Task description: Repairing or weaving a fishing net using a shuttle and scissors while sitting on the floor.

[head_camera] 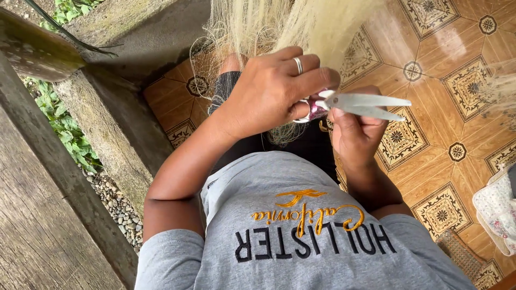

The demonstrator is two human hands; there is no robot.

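My left hand (271, 94), with a ring on one finger, is closed over the pink handles of a pair of scissors (365, 105). Their pale blades point right and are slightly apart. My right hand (355, 137) is curled just under the scissors, its thumb against the pivot. What its fingers hold is hidden. A pale bundle of fine fibres and thin netting (301, 24) hangs down from above, right behind both hands. Loose mesh (207, 62) spreads to the left, and more shows below my left hand. My grey printed shirt (290, 231) fills the bottom.
The floor is patterned brown tile (435, 64). A rough concrete ledge (107, 113) and weathered wooden planks (32, 204) run along the left, with gravel (115, 207) and green plants (59, 121) between them. A floral cloth (497, 209) lies at the right edge.
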